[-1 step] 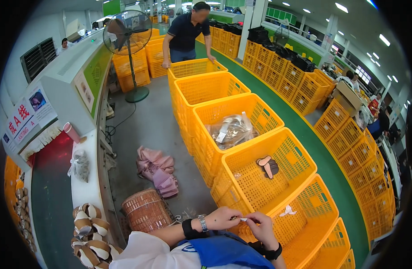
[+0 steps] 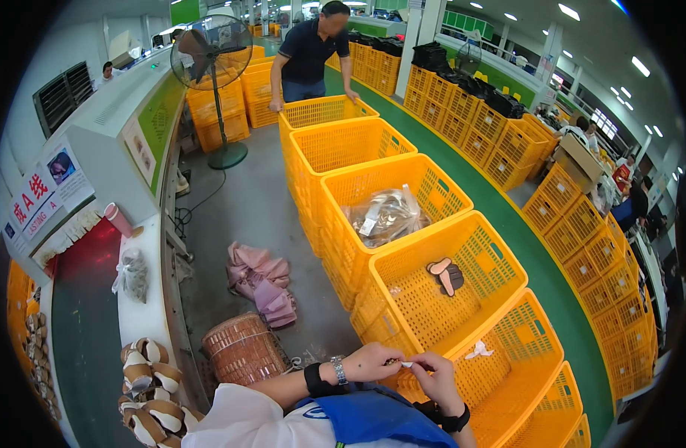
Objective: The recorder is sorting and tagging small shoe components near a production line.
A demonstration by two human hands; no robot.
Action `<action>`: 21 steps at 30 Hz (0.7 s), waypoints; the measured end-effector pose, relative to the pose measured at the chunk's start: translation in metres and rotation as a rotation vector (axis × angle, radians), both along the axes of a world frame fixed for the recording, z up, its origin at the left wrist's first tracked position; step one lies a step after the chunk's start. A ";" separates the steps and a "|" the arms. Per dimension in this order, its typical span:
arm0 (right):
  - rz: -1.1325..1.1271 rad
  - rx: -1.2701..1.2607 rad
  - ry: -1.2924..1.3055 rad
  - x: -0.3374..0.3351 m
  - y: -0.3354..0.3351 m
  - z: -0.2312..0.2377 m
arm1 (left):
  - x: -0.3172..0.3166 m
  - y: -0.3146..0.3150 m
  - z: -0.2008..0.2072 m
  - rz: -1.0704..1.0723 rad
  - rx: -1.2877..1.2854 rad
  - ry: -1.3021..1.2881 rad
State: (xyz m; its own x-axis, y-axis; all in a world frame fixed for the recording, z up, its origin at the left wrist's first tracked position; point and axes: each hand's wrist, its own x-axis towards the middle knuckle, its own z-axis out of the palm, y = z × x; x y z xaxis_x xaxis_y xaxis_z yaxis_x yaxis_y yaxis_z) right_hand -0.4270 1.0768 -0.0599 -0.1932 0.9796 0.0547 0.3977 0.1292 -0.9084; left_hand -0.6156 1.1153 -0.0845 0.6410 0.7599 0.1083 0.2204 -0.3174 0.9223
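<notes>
While the R hand (image 2: 437, 379) pinches a small white piece (image 2: 406, 364) btwn thumb & fingers, the L hand (image 2: 367, 363), fingertips curled together, meets its other end; can't tell if it grips too. The piece is in front of the blue apron (image 2: 380, 420), by the near yellow crate (image 2: 521, 325) w/ a white scrap (image 2: 479, 349) inside; the next crate (image 2: 412, 302) has dark & pink cutouts (image 2: 449, 278). Farther up, a 3rd crate (image 2: 358, 187) holds a clear bag (image 2: 394, 218), a co-worker (image 2: 313, 60) has hold of the far crate (image 2: 324, 112), & a reddish-brown basket (image 2: 246, 349) is on the floor (image 2: 227, 213), L of the row.
</notes>
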 end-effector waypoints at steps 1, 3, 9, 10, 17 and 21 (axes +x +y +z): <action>-0.013 -0.004 0.021 -0.001 0.000 0.000 | 0.001 0.002 -0.003 0.001 0.040 -0.028; -0.023 -0.013 0.039 -0.004 0.001 0.001 | 0.000 0.004 -0.004 0.004 0.075 -0.058; 0.001 0.003 0.005 -0.023 0.014 0.001 | -0.020 0.013 -0.006 0.034 0.114 -0.039; 0.020 0.001 -0.007 -0.028 0.019 0.002 | -0.026 0.014 -0.006 0.053 0.116 -0.044; 0.256 0.082 -0.105 -0.090 0.068 0.014 | -0.095 0.020 -0.004 0.297 0.139 -0.056; 0.453 0.127 -0.117 -0.146 0.099 0.024 | -0.140 0.017 -0.006 0.499 0.094 -0.103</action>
